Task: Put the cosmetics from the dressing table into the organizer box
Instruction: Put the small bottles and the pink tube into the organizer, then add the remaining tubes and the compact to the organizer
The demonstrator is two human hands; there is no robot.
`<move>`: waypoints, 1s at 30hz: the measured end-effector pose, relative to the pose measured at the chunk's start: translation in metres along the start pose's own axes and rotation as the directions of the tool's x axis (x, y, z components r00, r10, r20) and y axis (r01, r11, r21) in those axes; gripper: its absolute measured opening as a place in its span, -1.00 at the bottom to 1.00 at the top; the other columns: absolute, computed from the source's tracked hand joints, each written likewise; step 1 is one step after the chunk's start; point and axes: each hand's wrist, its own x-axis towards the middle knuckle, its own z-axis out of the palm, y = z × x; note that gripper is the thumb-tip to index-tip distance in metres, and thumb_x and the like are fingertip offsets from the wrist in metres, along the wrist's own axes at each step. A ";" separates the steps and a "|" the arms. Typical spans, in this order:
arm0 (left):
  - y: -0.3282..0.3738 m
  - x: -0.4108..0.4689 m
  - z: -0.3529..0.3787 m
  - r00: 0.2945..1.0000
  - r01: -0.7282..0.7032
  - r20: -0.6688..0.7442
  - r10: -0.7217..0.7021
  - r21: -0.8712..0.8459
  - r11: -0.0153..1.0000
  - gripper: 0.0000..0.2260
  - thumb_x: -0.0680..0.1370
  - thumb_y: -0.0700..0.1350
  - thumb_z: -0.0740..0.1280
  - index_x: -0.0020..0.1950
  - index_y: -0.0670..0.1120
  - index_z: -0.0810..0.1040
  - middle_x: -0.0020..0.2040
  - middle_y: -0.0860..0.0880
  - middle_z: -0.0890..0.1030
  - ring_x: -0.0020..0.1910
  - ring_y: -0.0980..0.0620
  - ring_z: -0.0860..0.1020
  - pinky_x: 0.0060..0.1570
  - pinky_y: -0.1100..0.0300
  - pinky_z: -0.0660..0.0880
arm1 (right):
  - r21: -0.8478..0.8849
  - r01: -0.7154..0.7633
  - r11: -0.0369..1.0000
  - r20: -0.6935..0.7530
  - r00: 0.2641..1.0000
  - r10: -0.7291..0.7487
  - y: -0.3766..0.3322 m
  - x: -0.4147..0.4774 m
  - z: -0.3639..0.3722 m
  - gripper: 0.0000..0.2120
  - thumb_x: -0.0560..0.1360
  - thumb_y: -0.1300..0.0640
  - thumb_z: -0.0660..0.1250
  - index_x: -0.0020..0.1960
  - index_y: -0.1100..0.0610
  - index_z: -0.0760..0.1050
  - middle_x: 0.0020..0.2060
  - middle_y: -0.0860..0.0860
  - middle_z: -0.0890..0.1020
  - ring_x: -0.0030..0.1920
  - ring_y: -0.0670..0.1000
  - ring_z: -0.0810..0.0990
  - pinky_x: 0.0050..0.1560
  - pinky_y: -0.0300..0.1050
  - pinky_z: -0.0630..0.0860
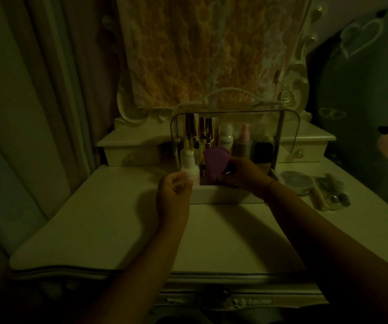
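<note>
A clear organizer box point(288, 127) with a white handle stands at the back of the cream dressing table point(109, 218). Inside it stand gold-capped bottles point(200, 129), a white bottle point(225, 136), a pink-capped spray point(243, 141) and a dark bottle point(263, 148). My left hand point(173, 195) grips a white pump bottle point(189, 167) at the box's front left corner. My right hand point(244, 174) holds a purple pouch-like item point(215, 163) in the box's open front. The light is dim.
Right of the box lie a round silver tin point(297, 181), a pale tube point(319, 197) and small metallic items point(339, 199). Small drawers point(132, 153) flank the box. A lace-draped mirror point(202, 54) rises behind. Curtains hang at left.
</note>
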 end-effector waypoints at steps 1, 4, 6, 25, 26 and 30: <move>-0.001 0.000 0.000 1.000 0.004 0.000 -0.004 0.002 1.000 -0.77 0.46 -0.14 0.39 0.11 -0.09 0.53 0.03 -0.06 0.63 -0.06 0.08 0.57 -0.20 0.34 0.45 | -0.008 0.009 1.000 -0.006 1.000 -0.009 0.000 -0.001 0.000 -0.68 0.42 0.26 0.40 0.16 0.22 0.50 0.04 0.14 0.62 -0.05 0.00 0.57 -0.22 -0.33 0.48; -0.002 0.001 0.000 1.000 0.014 -0.005 -0.014 -0.005 1.000 -0.76 0.45 -0.12 0.40 0.10 -0.08 0.53 0.04 -0.06 0.63 -0.01 0.04 0.58 -0.15 0.26 0.46 | -0.026 0.023 0.999 -0.013 1.000 -0.023 0.000 -0.003 0.000 -0.68 0.43 0.26 0.39 0.17 0.22 0.49 0.07 0.16 0.61 0.02 0.02 0.57 -0.05 -0.24 0.52; -0.002 0.001 0.000 1.000 0.010 -0.006 -0.010 -0.018 1.000 -0.77 0.45 -0.13 0.40 0.09 -0.08 0.52 0.05 -0.07 0.62 -0.01 0.05 0.58 -0.12 0.25 0.47 | -0.029 0.013 0.999 -0.028 0.999 -0.014 -0.002 -0.007 -0.001 -0.66 0.42 0.26 0.39 0.19 0.22 0.49 0.09 0.16 0.61 0.10 0.09 0.58 0.06 -0.11 0.53; 0.023 -0.050 0.067 0.925 -0.214 0.307 0.222 -0.057 0.975 -0.75 0.44 -0.11 0.40 -0.10 0.24 0.43 -0.07 0.08 0.54 -0.09 0.07 0.53 -0.20 0.28 0.44 | 0.045 -0.431 0.901 -0.663 0.662 0.349 0.101 -0.114 -0.135 -0.69 0.47 0.11 0.36 0.15 0.23 0.50 0.06 0.21 0.60 0.00 0.20 0.58 0.02 0.09 0.53; 0.025 -0.055 0.077 0.911 -0.196 0.358 0.205 -0.062 0.979 -0.76 0.45 -0.10 0.39 -0.09 0.24 0.43 -0.07 0.14 0.52 -0.09 0.13 0.51 -0.22 0.32 0.43 | 0.047 -0.508 0.860 -0.639 0.646 0.417 0.107 -0.113 -0.143 -0.65 0.46 0.07 0.36 0.15 0.26 0.50 0.07 0.21 0.58 0.04 0.20 0.57 0.05 0.08 0.50; 0.026 -0.068 0.114 0.850 -0.123 0.512 0.127 -0.041 0.992 -0.80 0.45 -0.05 0.40 0.04 0.09 0.48 -0.04 0.15 0.51 -0.06 0.17 0.48 -0.13 0.29 0.46 | -0.048 -0.662 0.748 -0.474 0.674 0.567 0.121 -0.106 -0.151 -0.68 0.48 -0.02 0.33 -0.18 0.27 0.54 -0.27 0.17 0.52 -0.23 0.12 0.53 -0.14 -0.01 0.45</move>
